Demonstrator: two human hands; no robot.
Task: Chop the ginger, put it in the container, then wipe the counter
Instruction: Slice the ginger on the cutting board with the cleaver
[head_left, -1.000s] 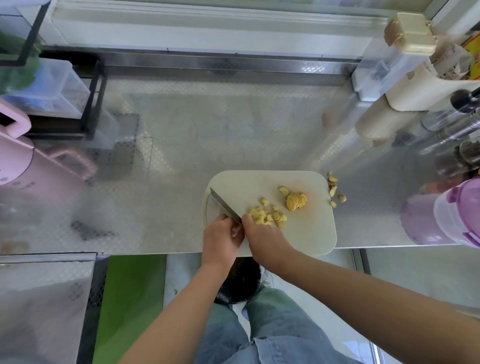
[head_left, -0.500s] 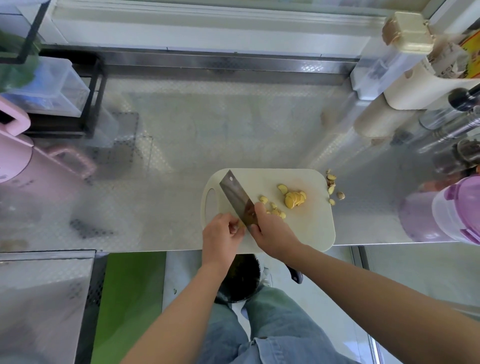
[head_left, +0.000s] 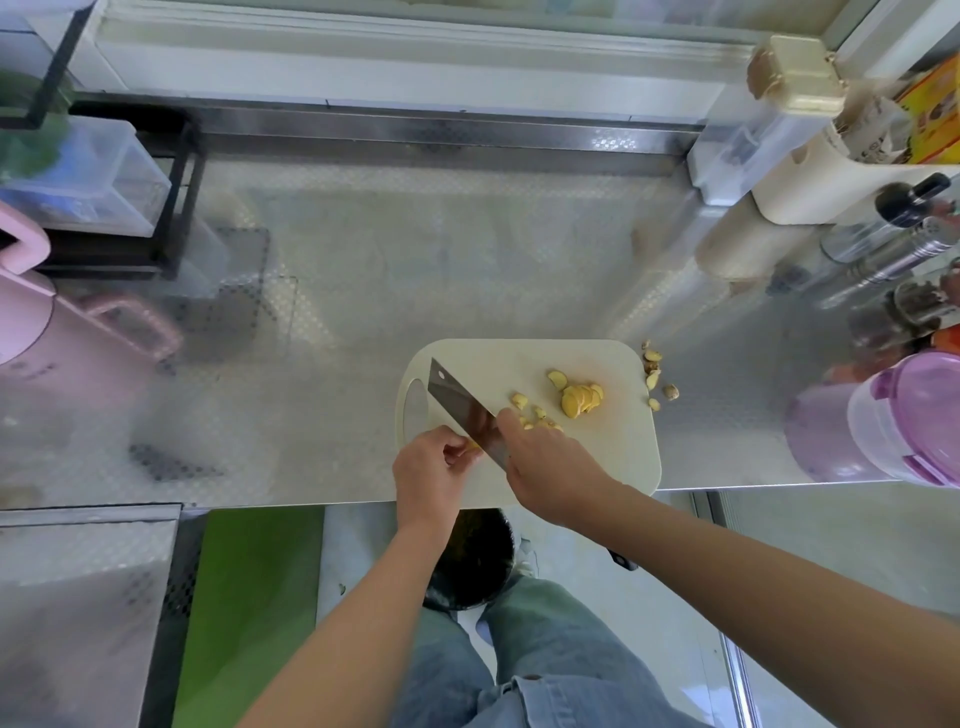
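Head view: the right hand (head_left: 545, 467) grips the cleaver (head_left: 462, 410), its blade slanting over the cutting board (head_left: 613, 457); the left hand (head_left: 428, 467) pinches a ginger bit (head_left: 471, 446) beside it. Ginger slices (head_left: 579, 400) lie mid-board, peel scraps (head_left: 654, 371) just right, purple-lidded container (head_left: 904, 415) beyond.

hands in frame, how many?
2. Left hand at the cutting board's near left corner, pinching a ginger piece; right hand beside it over the board, gripping the knife. Neither is hidden.

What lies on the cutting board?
Ginger slices, smaller chopped pieces, and the cleaver held above. The left hand and right hand cover the near part of the cutting board; anything beneath is hidden.
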